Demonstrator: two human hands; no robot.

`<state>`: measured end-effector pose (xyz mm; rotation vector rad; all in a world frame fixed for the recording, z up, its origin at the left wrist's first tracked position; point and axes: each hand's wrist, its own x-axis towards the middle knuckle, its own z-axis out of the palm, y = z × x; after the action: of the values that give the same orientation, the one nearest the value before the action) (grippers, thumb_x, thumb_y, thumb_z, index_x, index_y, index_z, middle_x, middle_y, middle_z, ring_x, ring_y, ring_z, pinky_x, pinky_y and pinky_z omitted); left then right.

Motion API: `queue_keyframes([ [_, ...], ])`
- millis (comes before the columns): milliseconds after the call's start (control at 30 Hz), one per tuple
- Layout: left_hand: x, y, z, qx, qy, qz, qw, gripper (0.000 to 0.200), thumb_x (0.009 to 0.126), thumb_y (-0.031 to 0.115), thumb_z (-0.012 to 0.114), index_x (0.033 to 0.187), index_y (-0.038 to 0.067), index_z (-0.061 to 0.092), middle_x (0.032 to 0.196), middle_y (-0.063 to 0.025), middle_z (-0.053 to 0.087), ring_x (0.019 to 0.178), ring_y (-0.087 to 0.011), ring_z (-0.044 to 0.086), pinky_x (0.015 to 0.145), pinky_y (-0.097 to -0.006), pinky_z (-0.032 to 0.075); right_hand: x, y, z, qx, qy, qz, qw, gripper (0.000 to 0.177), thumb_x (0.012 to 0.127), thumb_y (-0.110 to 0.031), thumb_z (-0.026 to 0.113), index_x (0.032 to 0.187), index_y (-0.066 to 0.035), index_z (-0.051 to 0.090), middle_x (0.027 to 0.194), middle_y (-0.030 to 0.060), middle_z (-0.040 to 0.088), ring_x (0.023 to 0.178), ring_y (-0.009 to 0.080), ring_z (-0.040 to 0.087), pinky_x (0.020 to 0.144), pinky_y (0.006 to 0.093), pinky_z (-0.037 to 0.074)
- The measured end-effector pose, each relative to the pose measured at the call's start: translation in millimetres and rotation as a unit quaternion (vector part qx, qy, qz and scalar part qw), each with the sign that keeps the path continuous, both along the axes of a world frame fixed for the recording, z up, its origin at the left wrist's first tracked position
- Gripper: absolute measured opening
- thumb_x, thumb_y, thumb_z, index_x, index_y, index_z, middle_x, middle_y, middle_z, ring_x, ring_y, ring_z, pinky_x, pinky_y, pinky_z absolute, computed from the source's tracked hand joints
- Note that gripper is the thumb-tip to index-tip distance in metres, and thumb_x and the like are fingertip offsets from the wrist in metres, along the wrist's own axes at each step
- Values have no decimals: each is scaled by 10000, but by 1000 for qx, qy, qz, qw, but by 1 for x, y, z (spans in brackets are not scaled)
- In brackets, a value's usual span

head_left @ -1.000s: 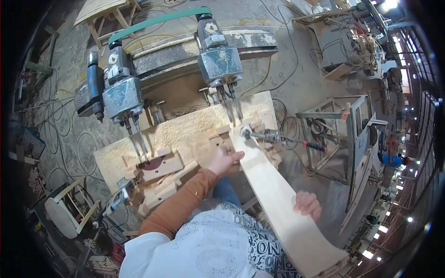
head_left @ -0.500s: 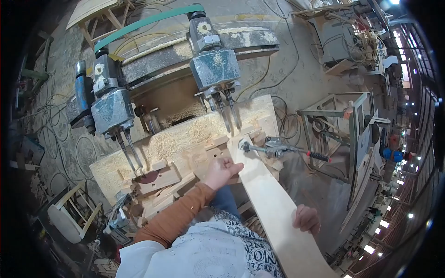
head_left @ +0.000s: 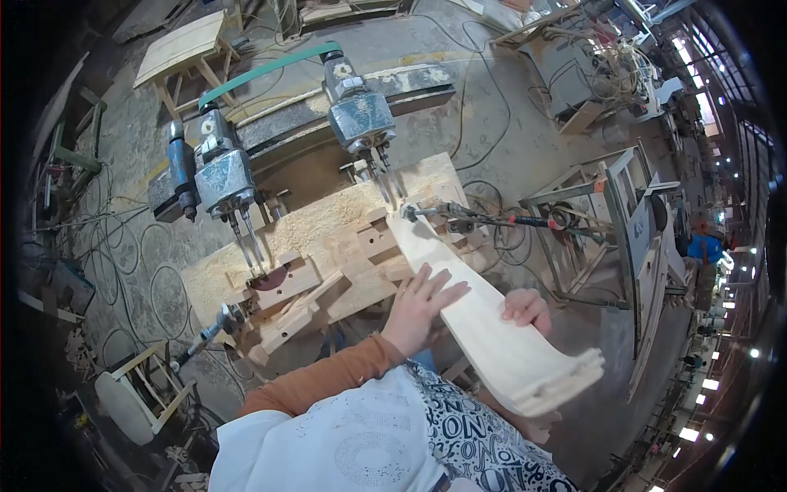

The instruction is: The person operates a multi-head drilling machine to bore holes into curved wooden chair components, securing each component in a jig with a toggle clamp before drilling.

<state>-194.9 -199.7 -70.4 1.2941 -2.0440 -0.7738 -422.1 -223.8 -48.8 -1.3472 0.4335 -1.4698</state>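
Note:
A long pale wooden board (head_left: 475, 328) slants from the machine table toward the lower right, its thick notched end nearest me. The toggle clamp (head_left: 443, 211) sits at its far end, on the table side. My left hand (head_left: 422, 307) lies on the board's left edge with the fingers spread. Around the board's right edge, my right hand (head_left: 527, 311) has its fingers curled. Just past the board's far end are the paired drill bits (head_left: 384, 176) under the right drill head (head_left: 361, 121).
The sawdust-covered table (head_left: 328, 221) carries wooden blocks and a left clamp (head_left: 220, 324). The left drill head (head_left: 224, 180) hangs over its left part. A metal frame (head_left: 602, 201) stands at the right, a stool (head_left: 131, 402) at the lower left. Hoses lie on the floor.
My left hand has opened from a fist and lies flat on the board. The clamp's handle has swung up and right. The view has shifted, showing the board's near end.

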Motion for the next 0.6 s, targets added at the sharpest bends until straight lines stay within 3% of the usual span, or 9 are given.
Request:
queue_keyframes([
  [133,-22,-6,-24,59,105,29,992,385,758,172,733,1136,174,663,1253,-100,610,1279,-382,487,1041,-439,443,20,13,16,44,66,-134,988,360,1008,-230,349,733,-64,512,758,93,489,649,176,485,635,296,418],
  [267,-20,-12,-3,67,102,27,992,289,773,121,699,1062,120,680,1203,-100,641,1250,-342,533,1003,-391,482,-4,4,37,90,107,-85,987,251,947,-180,460,744,-38,498,815,152,554,697,202,528,656,305,445],
  [300,-20,-13,6,70,97,18,993,295,767,114,699,1062,113,681,1204,-101,641,1255,-344,529,1010,-395,478,-14,-14,56,-2,252,-81,964,213,925,-170,501,767,-27,509,838,170,566,726,234,553,675,327,456],
  [333,-21,-14,14,98,110,23,989,290,759,95,694,1049,102,690,1194,-102,646,1259,-333,526,1017,-393,471,-21,-37,72,-94,390,-75,913,183,903,-160,543,791,-16,520,861,188,578,755,266,578,693,349,467],
  [400,-24,-14,10,102,113,29,988,273,770,81,682,1043,93,692,1200,-104,640,1267,-325,520,1017,-392,478,-22,-94,92,-225,505,-184,813,173,865,-160,613,855,-3,541,883,183,598,812,328,611,729,411,491],
  [467,-25,-12,-1,136,157,32,978,245,794,36,653,1034,61,692,1224,-107,614,1286,-306,498,1020,-381,501,-34,-135,93,-286,624,-139,714,227,858,-204,634,952,-6,574,920,175,630,868,373,630,746,450,497],
  [500,-26,-11,0,141,159,34,977,245,794,36,653,1034,61,692,1224,-107,614,1286,-306,498,1020,-381,501,-41,-150,84,-284,625,-135,714,227,858,-204,634,952,-6,574,920,175,630,868,373,630,746,450,497],
  [567,-27,-12,8,146,162,38,975,246,797,21,651,1038,50,689,1235,-111,599,1291,-302,488,1026,-370,508,-54,-174,52,-94,853,90,506,291,857,-238,638,1048,-22,595,984,182,646,924,369,639,773,458,501],
  [600,-28,-12,3,161,188,45,968,251,793,25,660,1039,63,693,1235,-107,604,1294,-302,489,1019,-373,504,-60,-181,44,-96,853,94,505,291,857,-238,638,1048,-22,595,984,182,646,924,369,639,773,458,501],
])
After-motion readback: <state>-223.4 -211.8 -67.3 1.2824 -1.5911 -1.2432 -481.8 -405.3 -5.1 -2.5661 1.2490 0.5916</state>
